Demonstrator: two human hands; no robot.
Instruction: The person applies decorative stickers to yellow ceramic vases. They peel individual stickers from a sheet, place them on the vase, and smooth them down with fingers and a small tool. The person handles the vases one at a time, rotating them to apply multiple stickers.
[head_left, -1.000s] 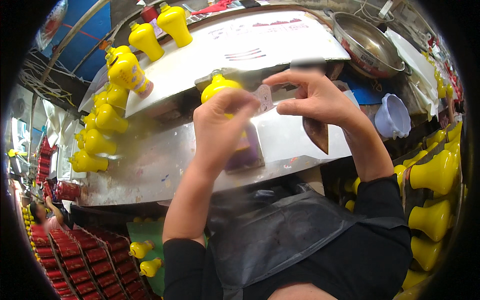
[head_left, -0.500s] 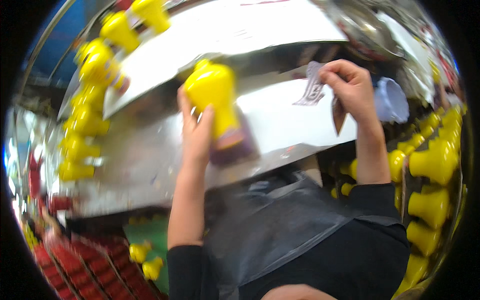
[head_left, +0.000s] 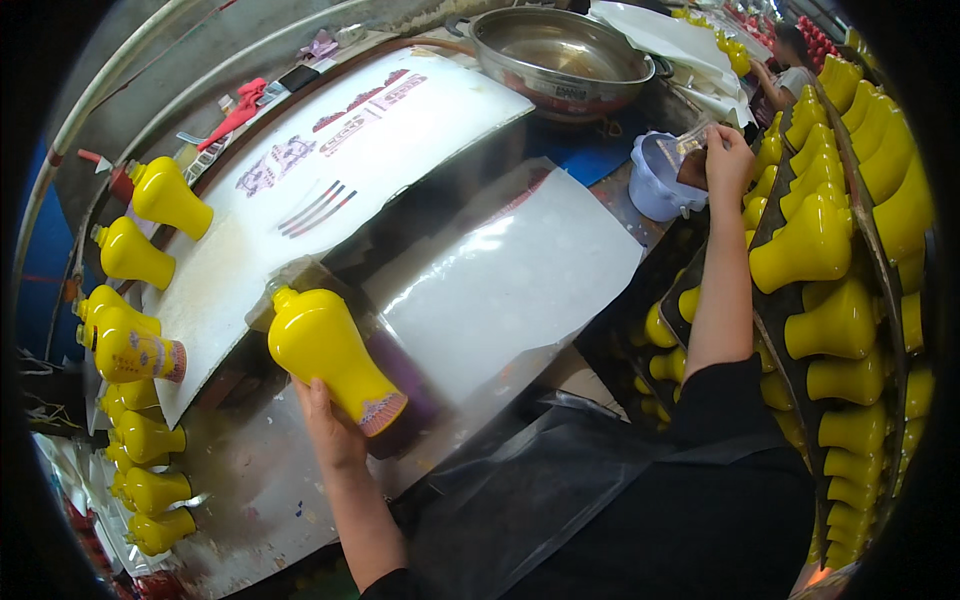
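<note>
In the head view, the only one I have, I see the left hand (head_left: 335,430) holding the yellow bottle (head_left: 325,345) at its near left side, the thumb laid along the wall and the other fingers mostly hidden beneath. The bottle lies tilted at the near left of the worktop (head_left: 270,480), its neck to the far left and its printed band (head_left: 383,412) toward me; whether the purple block (head_left: 420,400) under it bears any weight, I cannot tell. To the far right, the right hand (head_left: 732,160) has its fingers narrowed on a thin printed strip (head_left: 686,143) at the lavender tub (head_left: 660,195), with a brown piece (head_left: 693,170) just below the fingers; how that piece is gripped, I cannot make out. Steadying the bottle while handling the strip looks to be the step in hand, so I would pinch the strip lightly by its edge, since it looks apt to crease or curl, let it hang clear of the tub's rim, and press the glossy bottle gently, thumb off the band.
</note>
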